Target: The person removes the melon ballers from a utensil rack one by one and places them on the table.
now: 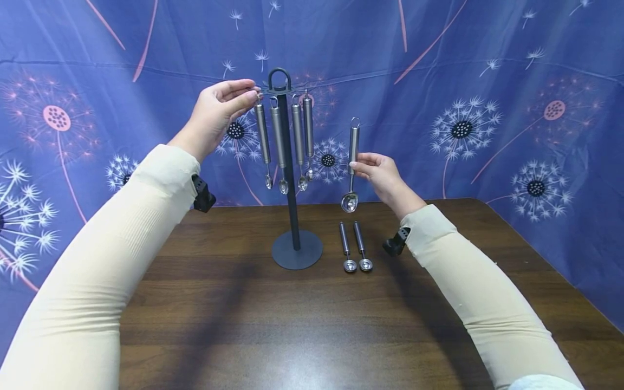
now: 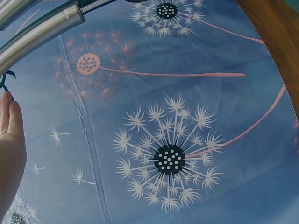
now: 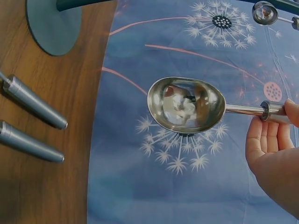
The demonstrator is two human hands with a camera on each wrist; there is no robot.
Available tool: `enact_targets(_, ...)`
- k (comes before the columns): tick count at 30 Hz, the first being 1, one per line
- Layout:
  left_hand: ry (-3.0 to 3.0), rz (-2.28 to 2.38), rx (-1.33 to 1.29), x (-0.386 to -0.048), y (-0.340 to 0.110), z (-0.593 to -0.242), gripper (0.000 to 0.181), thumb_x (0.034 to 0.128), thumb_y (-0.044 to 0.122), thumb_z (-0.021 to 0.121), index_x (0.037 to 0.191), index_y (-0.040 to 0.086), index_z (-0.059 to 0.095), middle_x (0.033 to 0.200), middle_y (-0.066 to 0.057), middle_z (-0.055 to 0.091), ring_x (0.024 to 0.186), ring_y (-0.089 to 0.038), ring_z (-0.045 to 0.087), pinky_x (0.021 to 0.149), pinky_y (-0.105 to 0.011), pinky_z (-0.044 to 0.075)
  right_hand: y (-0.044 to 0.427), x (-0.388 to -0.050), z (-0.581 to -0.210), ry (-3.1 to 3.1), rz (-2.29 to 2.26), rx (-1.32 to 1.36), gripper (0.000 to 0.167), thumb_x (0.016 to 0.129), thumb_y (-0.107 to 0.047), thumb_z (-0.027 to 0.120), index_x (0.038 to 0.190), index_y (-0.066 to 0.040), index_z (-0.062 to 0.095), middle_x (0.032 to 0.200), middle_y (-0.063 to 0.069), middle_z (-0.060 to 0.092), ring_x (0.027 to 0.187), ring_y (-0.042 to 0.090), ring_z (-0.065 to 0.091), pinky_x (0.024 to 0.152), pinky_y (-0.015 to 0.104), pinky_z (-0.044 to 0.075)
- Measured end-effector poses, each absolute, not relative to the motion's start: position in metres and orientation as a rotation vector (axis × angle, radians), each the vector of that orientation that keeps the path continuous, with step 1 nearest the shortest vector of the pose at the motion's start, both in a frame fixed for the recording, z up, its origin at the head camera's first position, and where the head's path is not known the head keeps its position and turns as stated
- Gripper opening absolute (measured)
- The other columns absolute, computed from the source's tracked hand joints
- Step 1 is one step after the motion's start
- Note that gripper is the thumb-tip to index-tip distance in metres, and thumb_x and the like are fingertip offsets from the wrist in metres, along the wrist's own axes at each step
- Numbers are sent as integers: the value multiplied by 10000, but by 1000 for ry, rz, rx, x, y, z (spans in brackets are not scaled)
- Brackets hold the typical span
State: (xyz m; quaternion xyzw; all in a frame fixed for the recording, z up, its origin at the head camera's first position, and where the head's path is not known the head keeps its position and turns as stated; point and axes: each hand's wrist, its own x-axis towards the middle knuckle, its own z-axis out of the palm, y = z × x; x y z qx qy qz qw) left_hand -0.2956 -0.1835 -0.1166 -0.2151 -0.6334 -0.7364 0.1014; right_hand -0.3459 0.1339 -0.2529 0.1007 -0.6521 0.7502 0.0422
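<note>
A dark metal rack [image 1: 292, 206] with a round base stands on the table, and several steel-handled utensils [image 1: 278, 135] hang from its top. The left hand [image 1: 214, 111] pinches the end of a rack arm at the upper left, beside the nearest hanging handle; in the left wrist view, only part of this hand [image 2: 11, 140] shows at the edge, near a dark hook. To the right of the rack, the right hand [image 1: 385, 176] holds a steel scoop [image 1: 353, 149] upright by its handle, bowl down and ring up. The scoop's oval bowl [image 3: 186, 105] shows in the right wrist view.
Two smaller steel utensils [image 1: 344, 238] [image 1: 361, 238] lie side by side on the brown wooden table [image 1: 292, 325], right of the rack's base, with their handles pointing away. A blue cloth [image 1: 390, 97] with a dandelion print hangs behind the table.
</note>
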Motion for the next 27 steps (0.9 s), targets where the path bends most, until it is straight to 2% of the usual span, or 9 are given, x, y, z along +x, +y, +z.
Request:
enact_targets(7,-1869,-2208,-622,-295,-185,-120,529,885,30,687,1359,-61,470,1173,-87,624,1228,-218,559,1062,-221,461,141,-343,-256,-2084,2230,268,338,904,-62,672,1204,46,558,878,-28,644,777,55,634,791,182,554)
enact_targets(17,-1829,-2165,-618,-297,-181,-126,406,890,32,680,1270,-30,551,1070,-42,663,1041,-150,652,1038,-229,484,155,-343,-268,-2134,2157,251,202,900,-20,659,1084,-6,577,793,-99,634,759,28,630,770,159,556)
enact_targets(22,-1852,-2115,-609,-295,-180,-126,425,889,62,692,1283,-14,551,1103,-38,653,1078,-158,640,1043,-229,479,161,-343,-271,-2176,2094,194,249,898,-42,671,1125,0,579,800,-118,626,769,15,626,905,269,550)
enact_targets(27,-1867,-2081,-594,-295,-179,-126,450,880,89,711,1292,-2,555,1141,-45,651,1103,-161,631,1042,-221,479,166,-342,-273,-2228,2035,122,338,900,-77,683,1200,33,575,814,-120,620,784,10,617,1038,393,495)
